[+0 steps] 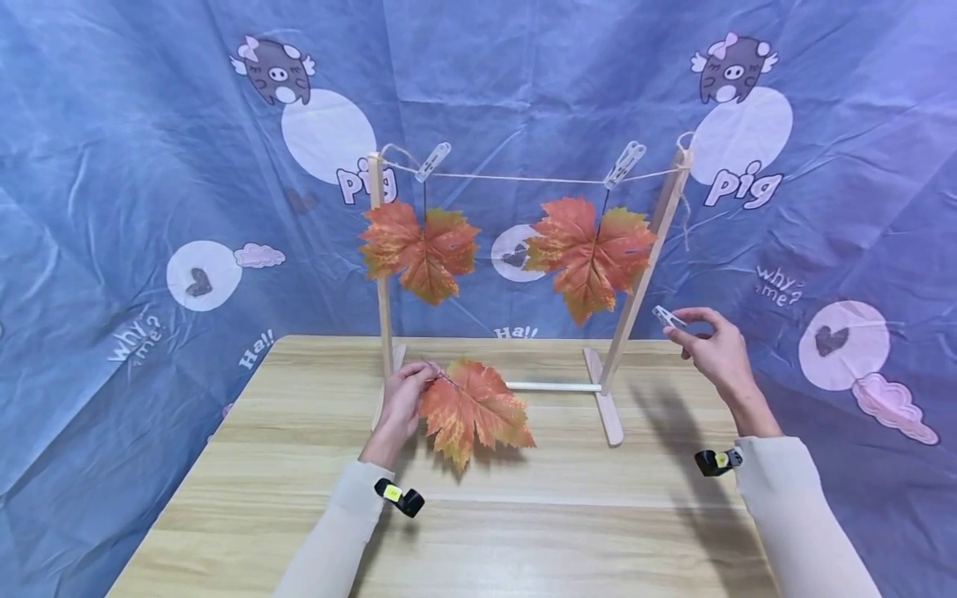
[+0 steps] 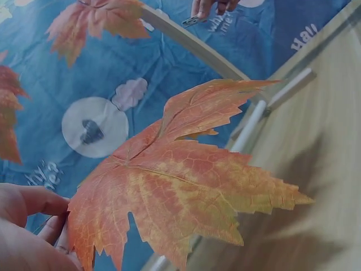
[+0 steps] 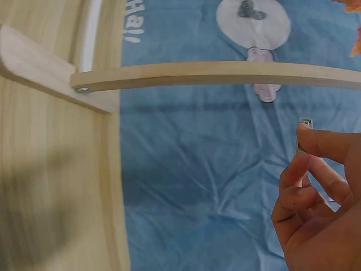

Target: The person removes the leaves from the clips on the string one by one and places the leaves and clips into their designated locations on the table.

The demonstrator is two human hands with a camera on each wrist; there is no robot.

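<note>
The left hand [image 1: 401,404] pinches the stem of an orange maple leaf [image 1: 476,409] low over the table, in front of the rack's left post. In the left wrist view that leaf [image 2: 163,186] spreads beyond the fingers of the hand [image 2: 31,228]. Right of the rack, the right hand [image 1: 716,353] holds a pale clothespin [image 1: 668,317] between thumb and fingers; the right wrist view shows only its tip [image 3: 306,122] at the hand [image 3: 321,197]. Two similar leaves [image 1: 422,249] [image 1: 594,253] hang from a string [image 1: 516,178] by clothespins [image 1: 434,162] [image 1: 625,164].
A wooden rack with a left post [image 1: 385,316], a right post [image 1: 649,266], a white lower bar [image 1: 553,386] and a right foot [image 1: 607,411] stands on the wooden table [image 1: 523,531]. Behind it hangs a blue printed cloth [image 1: 478,83].
</note>
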